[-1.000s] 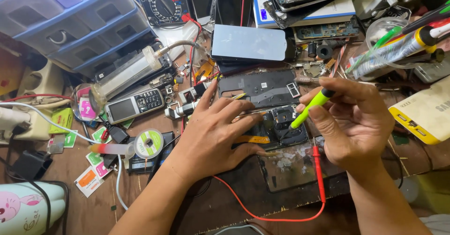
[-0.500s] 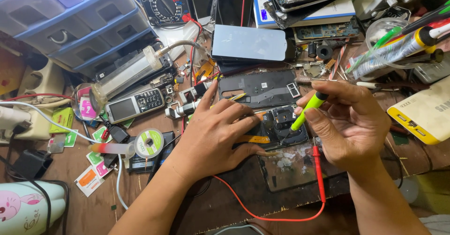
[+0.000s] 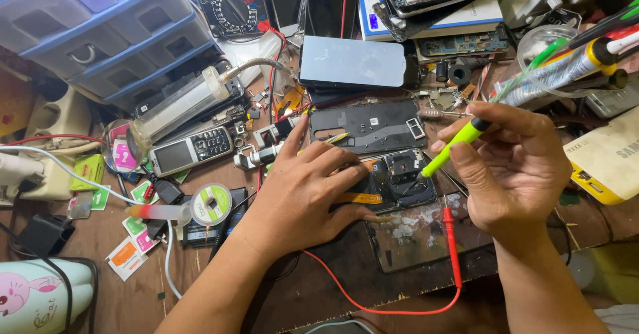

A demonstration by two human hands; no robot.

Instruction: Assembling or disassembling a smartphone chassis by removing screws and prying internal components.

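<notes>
Nearest: red probe lead w/ thin red wire (image 3: 451,241), lying loose on worn wooden bench (image 3: 200,281), within reach. Left hand (image 3: 303,187) flat, fingers spread, pressing down on opened black phone w/ exposed board (image 3: 396,181), prob. to stop it sliding. Right hand (image 3: 516,167) closed in pen grip round lime-green-handled precision screwdriver (image 3: 452,149), tip angled down into phone for fine control. Beyond: removed dark back cover (image 3: 373,124), then blue-grey phone, face down (image 3: 351,61), parked clear of work.
</notes>
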